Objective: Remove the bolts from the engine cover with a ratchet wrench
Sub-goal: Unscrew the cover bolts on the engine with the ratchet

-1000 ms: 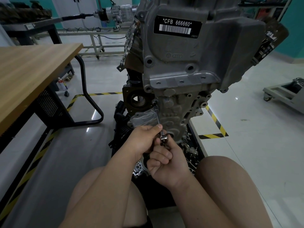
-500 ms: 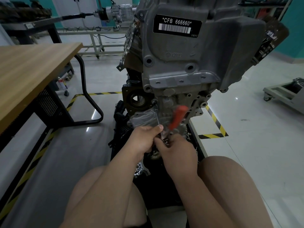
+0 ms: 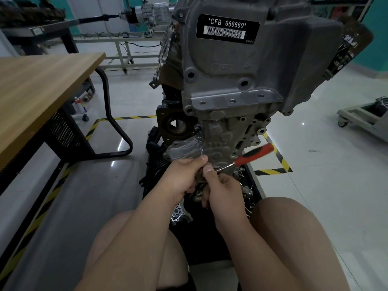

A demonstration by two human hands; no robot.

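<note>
Engine cover stands upright just beyond your knees, its lower face toward you. Your right hand is curled round the head end of the ratchet wrench. In the last half second its red handle has swung from pointing up to lying out to your right. Your left hand pinches the foot of the extension bar, steadying it. That sweep suggests the bolt at the bar's tip, on the cover's left edge, is turning but still seated.
</note>
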